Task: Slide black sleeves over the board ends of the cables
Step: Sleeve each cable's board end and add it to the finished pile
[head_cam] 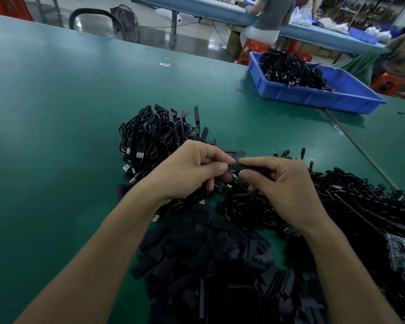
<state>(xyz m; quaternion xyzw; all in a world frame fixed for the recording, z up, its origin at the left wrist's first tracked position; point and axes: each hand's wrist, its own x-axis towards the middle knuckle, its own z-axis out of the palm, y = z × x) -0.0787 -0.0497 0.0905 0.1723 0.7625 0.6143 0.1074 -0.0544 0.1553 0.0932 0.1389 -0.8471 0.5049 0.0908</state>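
1. Loose black sleeves lie in a wide heap closest to you, below the grip and between your forearms.
2. Under everything is the green table, stretching far to the left of the grip and away from you.
3. To the right of the grip, a sprawling heap of black cables covers the table, with small plug ends sticking up along its far edge.
4. Well beyond the grip and to its right stands a blue bin, holding a mound of coiled cables.
5. Just beyond the grip and to its left sits a tangled bundle of cables. Silver USB plugs show on its left side, and flat black sleeve ends poke out along its top.
6. Your left hand is curled, with thumb and forefinger pinching the board end of a cable. The cable itself is hidden under the hand.
7. Your right hand is curled too, with thumb and forefinger pinching one black sleeve, which lies level and points left.
8. That sleeve's open mouth meets the board end where your two thumbs nearly touch. Only a sliver of board shows between them, so how far it is inside cannot be told.
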